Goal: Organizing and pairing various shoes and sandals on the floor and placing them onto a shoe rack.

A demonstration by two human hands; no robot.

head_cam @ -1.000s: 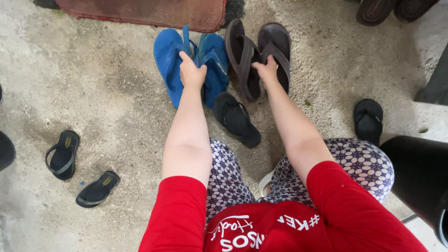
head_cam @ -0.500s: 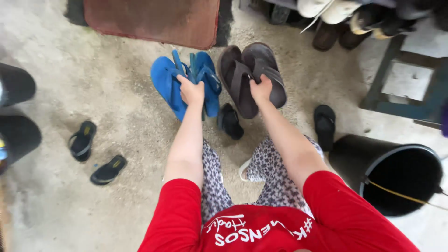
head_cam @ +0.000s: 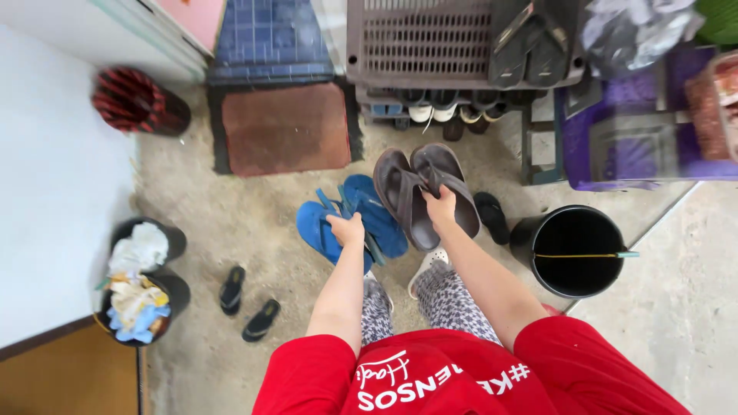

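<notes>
I've got both pairs lifted: left hand (head_cam: 347, 229) grips the blue flip-flops (head_cam: 354, 223), right hand (head_cam: 441, 207) the brown sandals (head_cam: 423, 192). Shoe rack (head_cam: 461, 100) at twelve o'clock; placing them needs a forward reach.

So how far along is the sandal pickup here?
Done: both pairs are off the floor. In hand: the left hand grips the blue flip-flops, and the right hand holds the brown sandals. Left: neither pair is set down anywhere. A black pair lies on the floor, and one black sandal lies beside the bucket.
</notes>
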